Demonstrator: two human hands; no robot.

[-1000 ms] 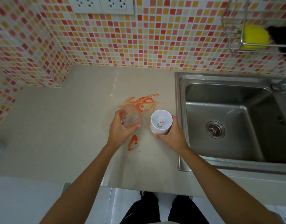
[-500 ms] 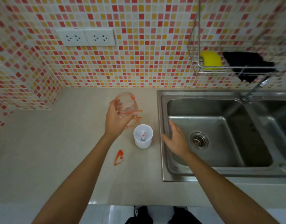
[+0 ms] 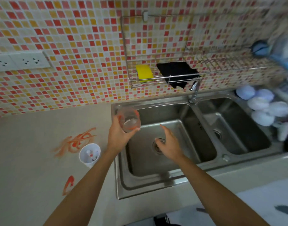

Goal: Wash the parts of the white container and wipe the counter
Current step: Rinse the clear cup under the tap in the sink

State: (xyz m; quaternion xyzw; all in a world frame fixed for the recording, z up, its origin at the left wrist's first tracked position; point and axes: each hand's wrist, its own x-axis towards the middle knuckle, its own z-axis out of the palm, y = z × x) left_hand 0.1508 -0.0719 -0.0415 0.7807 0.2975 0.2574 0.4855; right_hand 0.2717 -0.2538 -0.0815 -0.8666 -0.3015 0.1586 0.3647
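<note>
The left hand holds a clear cup smeared with orange, its fingers wrapped around the lower part; the cup hangs tilted over the far left corner of the left sink basin. The right hand holds nothing, its fingers spread loosely open above the drain of that basin. The white container stands upright on the desk, just left of the sink's rim and near the person, with small bits of residue inside. Orange smears mark the desk just beyond the container, and a smaller orange smear lies nearer the person. On the tiled wall above the sink, a wire rack carries a yellow sponge and a black cloth side by side. The faucet rises at the far edge between the two basins. Blurred pale objects sit at the far right.
</note>
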